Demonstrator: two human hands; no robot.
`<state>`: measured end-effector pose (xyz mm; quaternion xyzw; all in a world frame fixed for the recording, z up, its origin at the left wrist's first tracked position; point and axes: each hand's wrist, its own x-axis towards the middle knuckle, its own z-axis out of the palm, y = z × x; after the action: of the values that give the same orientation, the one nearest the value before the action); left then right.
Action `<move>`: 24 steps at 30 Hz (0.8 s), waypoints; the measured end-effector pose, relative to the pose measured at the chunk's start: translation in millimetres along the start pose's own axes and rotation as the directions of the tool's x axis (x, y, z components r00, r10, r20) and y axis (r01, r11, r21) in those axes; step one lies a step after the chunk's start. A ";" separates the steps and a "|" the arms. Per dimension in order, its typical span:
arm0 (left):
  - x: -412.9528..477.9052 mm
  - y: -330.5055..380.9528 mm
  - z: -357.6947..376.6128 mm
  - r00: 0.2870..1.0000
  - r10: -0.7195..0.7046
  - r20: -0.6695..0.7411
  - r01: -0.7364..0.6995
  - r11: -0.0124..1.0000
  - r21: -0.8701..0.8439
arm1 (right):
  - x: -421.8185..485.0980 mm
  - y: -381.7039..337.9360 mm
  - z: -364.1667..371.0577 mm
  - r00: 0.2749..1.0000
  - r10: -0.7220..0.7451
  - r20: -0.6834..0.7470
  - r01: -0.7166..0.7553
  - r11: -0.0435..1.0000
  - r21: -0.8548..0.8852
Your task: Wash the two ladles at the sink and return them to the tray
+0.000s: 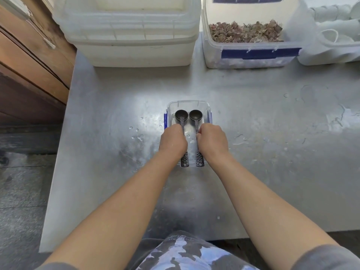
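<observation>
Two dark ladles lie side by side in a small clear tray (204, 106) with blue clips, on a wet steel table. The left ladle (181, 115) and the right ladle (195, 115) have their bowls at the tray's far end, and their perforated handle ends stick out over the near rim. My left hand (172, 140) grips the left ladle's handle at its middle. My right hand (212, 141) grips the right ladle's handle at its middle. The middle of each handle is hidden under my fingers.
A stack of large white tubs (134, 36) stands at the back left of the steel table (272, 152). A clear bin with dried brown bits (245, 32) sits at the back right, with white cups (335, 26) beyond it. Wooden panelling (29, 65) borders the left edge. Water drops dot the table.
</observation>
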<state>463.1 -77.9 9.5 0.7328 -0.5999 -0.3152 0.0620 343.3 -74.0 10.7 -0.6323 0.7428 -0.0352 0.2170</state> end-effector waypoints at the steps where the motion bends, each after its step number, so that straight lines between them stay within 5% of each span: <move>1: 0.4 -0.2 0.4 1.000 0.001 -0.003 -0.001 1.000 -0.002 | 0.3 -1.0 -0.6 1.000 0.004 0.005 -0.004 1.000 -0.002; 24: -8.3 2.1 -2.5 0.997 0.066 -0.030 -0.066 0.998 0.012 | -1.6 -7.5 -8.9 1.000 -0.018 0.016 0.018 0.999 -0.033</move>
<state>462.0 -71.6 15.7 0.7177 -0.6244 -0.2983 0.0775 347.1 -76.0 21.6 -0.6428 0.7358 -0.0196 0.2121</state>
